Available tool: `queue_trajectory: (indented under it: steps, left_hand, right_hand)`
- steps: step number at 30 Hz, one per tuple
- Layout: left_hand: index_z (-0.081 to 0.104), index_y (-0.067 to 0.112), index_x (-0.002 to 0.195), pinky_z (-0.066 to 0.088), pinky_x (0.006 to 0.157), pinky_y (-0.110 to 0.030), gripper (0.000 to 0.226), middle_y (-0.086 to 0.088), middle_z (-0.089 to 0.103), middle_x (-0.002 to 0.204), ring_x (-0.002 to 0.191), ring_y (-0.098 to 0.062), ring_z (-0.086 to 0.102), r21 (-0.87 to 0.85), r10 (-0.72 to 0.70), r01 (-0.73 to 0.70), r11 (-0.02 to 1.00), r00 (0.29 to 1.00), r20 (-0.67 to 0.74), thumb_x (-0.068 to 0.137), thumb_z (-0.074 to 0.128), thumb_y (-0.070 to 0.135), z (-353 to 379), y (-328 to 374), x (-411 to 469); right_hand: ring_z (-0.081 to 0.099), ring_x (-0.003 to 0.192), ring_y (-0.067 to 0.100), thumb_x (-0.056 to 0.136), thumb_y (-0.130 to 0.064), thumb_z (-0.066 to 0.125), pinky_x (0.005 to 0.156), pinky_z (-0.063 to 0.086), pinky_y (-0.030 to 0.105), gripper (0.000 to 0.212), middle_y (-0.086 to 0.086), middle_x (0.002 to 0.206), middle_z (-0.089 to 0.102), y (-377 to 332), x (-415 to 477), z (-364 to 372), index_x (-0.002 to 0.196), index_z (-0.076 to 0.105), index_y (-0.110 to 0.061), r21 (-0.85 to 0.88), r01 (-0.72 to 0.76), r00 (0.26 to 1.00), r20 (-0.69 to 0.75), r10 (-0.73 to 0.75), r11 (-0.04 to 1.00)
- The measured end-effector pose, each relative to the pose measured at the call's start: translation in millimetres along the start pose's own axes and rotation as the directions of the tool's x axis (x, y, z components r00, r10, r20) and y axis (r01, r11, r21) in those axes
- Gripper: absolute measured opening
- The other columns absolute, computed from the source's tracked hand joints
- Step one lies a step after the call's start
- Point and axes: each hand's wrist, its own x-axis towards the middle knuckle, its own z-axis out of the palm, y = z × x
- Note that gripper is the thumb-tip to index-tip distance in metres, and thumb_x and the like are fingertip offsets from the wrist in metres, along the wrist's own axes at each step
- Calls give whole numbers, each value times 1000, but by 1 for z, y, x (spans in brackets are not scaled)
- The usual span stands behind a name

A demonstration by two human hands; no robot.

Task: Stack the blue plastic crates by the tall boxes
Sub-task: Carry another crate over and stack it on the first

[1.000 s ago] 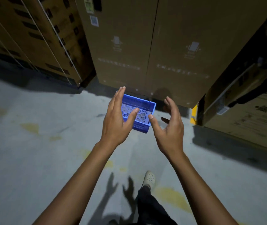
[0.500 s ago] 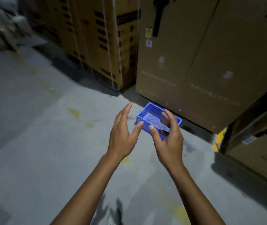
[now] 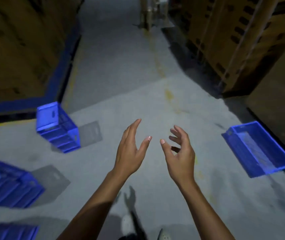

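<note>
— Hands? Crates?
— Left hand and right hand spread open, holding nothing. One shallow blue crate on floor beside tall boxes; others sit left.
— Markings?
— Box print too blurred to read.

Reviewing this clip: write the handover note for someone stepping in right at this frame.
Left hand and right hand: both open, empty, raised over the bare floor.
Single crate sits on the floor at the right, by the tall boxes; nothing is stacked on it.
Crate stack stands on the left, with more crates at the left edge.
Left to do: carry those crates across and stack them by the tall boxes.
</note>
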Motion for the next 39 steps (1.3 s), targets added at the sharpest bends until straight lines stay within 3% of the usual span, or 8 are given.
queue_trajectory:
  steps: [7,14,20,31,35,39]
  left_hand:
    - [35,31,145,42,105,-44,58,9,45,145,133,-7,42,-9,-172,177,984,937,-303,92,54,46,-152,-85,-69]
    - [38,30,143,42,106,-38,53,16,45,139,130,-4,43,21,-248,289,957,854,-457,95,55,41,-321,-185,-170]
    - [44,22,140,44,102,-44,53,4,52,138,127,-12,49,20,-329,431,902,717,-615,93,54,44,-448,-265,-242]
    - [49,15,135,45,99,-38,48,-1,57,130,117,-16,54,26,-367,566,824,570,-735,91,57,33,-576,-359,-303]
    - [45,22,139,46,98,-37,50,4,54,136,119,-10,52,28,-417,669,742,494,-763,94,57,38,-638,-381,-314]
    - [39,32,141,49,96,-39,52,7,50,140,120,-7,50,46,-424,728,684,449,-786,94,55,45,-687,-401,-324]
  right_hand:
    - [56,113,1,88,-24,70,86,53,28,53,-13,130,56,-54,-69,152,136,46,-26,67,96,934,338,-113,993]
    - [58,108,2,87,-22,70,84,55,33,51,-13,126,59,-98,-186,331,133,47,-29,121,105,851,502,-152,987]
    - [59,106,5,86,-20,71,82,54,31,53,-10,125,60,-133,-286,453,134,49,-24,166,115,717,669,-197,979]
    - [59,103,4,88,-19,69,82,53,26,50,-8,123,61,-161,-353,622,134,50,-22,202,122,542,806,-236,972]
    - [60,105,10,88,-22,68,84,54,31,49,-6,125,60,-184,-373,685,134,50,-22,221,115,488,837,-249,968]
    - [59,108,11,90,-22,67,80,51,22,48,-4,128,58,-200,-394,726,134,49,-23,245,92,418,870,-261,965]
